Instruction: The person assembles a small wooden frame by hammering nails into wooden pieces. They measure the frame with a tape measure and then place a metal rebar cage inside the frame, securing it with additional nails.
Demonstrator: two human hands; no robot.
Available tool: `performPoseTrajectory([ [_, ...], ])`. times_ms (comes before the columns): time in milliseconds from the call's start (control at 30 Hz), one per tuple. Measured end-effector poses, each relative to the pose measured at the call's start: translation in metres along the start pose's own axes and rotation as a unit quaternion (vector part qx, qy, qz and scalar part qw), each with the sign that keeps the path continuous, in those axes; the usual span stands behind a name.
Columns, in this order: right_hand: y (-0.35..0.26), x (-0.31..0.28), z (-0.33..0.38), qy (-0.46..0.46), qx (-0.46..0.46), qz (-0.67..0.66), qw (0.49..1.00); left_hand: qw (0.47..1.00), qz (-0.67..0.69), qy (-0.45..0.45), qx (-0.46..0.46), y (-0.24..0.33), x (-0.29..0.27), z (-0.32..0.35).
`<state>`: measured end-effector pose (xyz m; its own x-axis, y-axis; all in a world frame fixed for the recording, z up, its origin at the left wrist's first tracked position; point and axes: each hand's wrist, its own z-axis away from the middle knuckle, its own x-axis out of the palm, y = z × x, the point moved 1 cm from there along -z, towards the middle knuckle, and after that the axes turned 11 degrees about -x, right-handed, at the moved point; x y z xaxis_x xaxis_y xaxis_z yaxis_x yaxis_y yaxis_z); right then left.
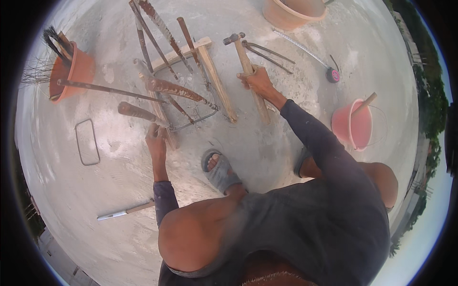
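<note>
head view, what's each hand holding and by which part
The right hand grips the hammer around the middle of its wooden handle. The left hand is beside a wooden strip; whether it holds anything cannot be told.

My right hand (257,82) wraps the hammer (261,108), hiding the stretch of handle under my fingers. Whether the fingertips of my left hand (156,138) touch the rusty bar (142,113) or the wooden board (171,140) beside them, I can't tell. Beyond my right fingers, the upper edge cuts off the big orange tub (291,19), and the marks on the tape (301,47) are too small to read. Right of those fingers, the pink bucket (340,126) hides its stick's lower end. Far left of my left fingers, the orange bucket (84,67) conceals the dark bundle's foot.
</note>
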<state>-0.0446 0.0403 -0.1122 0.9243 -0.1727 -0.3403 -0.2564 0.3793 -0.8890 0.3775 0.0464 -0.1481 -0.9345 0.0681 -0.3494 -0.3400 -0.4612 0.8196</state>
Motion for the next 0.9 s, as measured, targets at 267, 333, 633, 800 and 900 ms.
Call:
performPoseTrajectory([
  [267, 0.01, 0.046, -0.022, 0.084, -0.119, -0.064, 0.987, 0.999, -0.018, -0.025, 0.023, 0.001, -0.002, -0.004],
  [333, 0.012, 0.048, -0.023, 0.083, -0.134, -0.026, 0.987, 0.999, -0.041, -0.018, 0.025, 0.001, -0.002, -0.004],
  [633, -0.016, 0.067, -0.028, 0.063, -0.159, 0.084, 0.982, 0.997, -0.057, -0.057, 0.01, 0.012, -0.009, -0.006],
  [800, -0.018, 0.075, -0.022, 0.041, -0.15, 0.086, 0.984, 0.997, -0.054, -0.054, 0.004, 0.023, -0.01, 0.001],
  [900, -0.01, 0.078, -0.024, 0.016, -0.155, 0.175, 0.972, 0.998, -0.044, -0.044, 0.005, 0.029, -0.01, 0.005],
])
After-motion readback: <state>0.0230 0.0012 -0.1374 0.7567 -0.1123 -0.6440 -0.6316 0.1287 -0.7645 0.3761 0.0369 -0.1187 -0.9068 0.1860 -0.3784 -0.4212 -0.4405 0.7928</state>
